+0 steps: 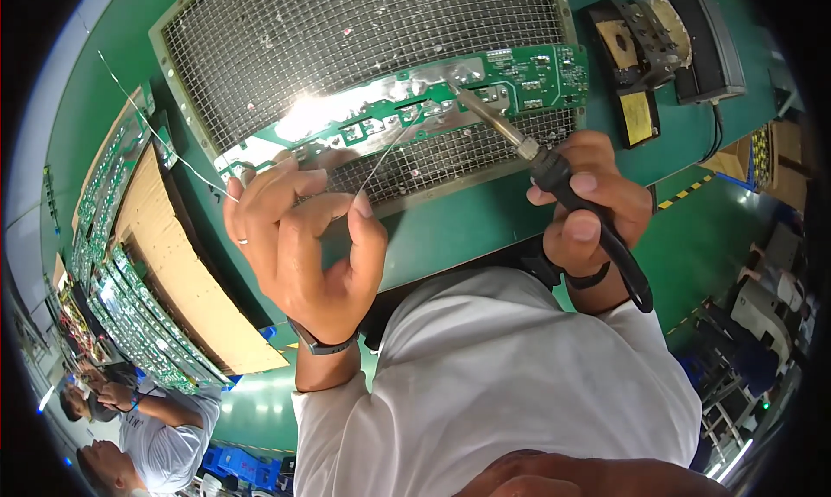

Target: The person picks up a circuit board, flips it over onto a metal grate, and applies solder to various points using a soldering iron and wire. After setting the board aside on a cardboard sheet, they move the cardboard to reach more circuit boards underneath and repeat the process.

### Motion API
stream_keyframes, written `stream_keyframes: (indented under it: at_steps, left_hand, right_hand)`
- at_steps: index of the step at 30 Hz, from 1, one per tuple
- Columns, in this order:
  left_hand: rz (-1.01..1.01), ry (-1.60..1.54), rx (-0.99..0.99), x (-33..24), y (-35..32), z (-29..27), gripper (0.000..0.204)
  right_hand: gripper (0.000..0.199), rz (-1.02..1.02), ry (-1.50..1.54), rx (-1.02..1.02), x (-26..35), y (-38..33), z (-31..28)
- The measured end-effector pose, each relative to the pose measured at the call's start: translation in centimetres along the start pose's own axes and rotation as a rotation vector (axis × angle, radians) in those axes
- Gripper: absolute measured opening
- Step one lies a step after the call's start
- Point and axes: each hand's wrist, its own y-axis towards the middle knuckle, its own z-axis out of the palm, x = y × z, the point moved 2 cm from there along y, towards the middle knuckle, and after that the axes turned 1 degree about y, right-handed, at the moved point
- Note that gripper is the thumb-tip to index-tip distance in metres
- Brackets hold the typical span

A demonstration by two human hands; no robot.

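Right hand (582,204) gripping black-handled soldering iron (519,142), tip touching long green circuit board (415,107) lying on wire mesh tray (260,38). Left hand (299,237) pinching thin solder wire (385,155). Risk: wire wandering, bridging neighbouring joints; lingering tip scorching board.

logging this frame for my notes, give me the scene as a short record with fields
left hand: left hand pinches a thin solder wire, fed toward the board
right hand: right hand grips a soldering iron, tip on the board
workpiece: long green circuit board lying on a wire mesh tray
surface: green table
behind right: iron stand with sponge
left side: stacked green boards in a cardboard box
others: two people at lower left
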Motion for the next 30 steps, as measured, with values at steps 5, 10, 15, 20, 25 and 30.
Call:
stream_keyframes:
  at_steps: [5, 10, 15, 20, 25, 30]
  left_hand:
    - [-0.028, -0.020, -0.047, 0.5, -0.6, -0.4, 0.020]
    - [-0.044, 0.014, -0.092, 1.0, -1.3, -1.2, 0.021]
    - [-0.103, 0.015, -0.045, 1.3, -1.8, -1.5, 0.021]
    - [-0.116, 0.030, -0.081, 1.5, -1.7, -1.3, 0.024]
    - [-0.105, -0.049, -0.104, 1.9, -2.0, -0.8, 0.025]
    - [-0.072, -0.080, -0.085, 2.0, -1.8, -0.9, 0.024]
  right_hand:
    - [0.037, -0.015, 0.020, 0.046, -0.3, 0.0, 0.4]
    - [0.049, -0.072, -0.036, 0.084, -0.7, 0.1, 0.9]
    - [0.052, -0.051, -0.037, 0.109, -0.7, -0.1, 0.9]
    - [0.051, -0.045, -0.038, 0.114, -0.7, 0.0, 1.3]
    - [0.051, -0.023, -0.061, 0.143, -0.5, -0.3, 1.4]
    - [0.051, -0.024, -0.073, 0.142, -0.4, -0.2, 1.6]
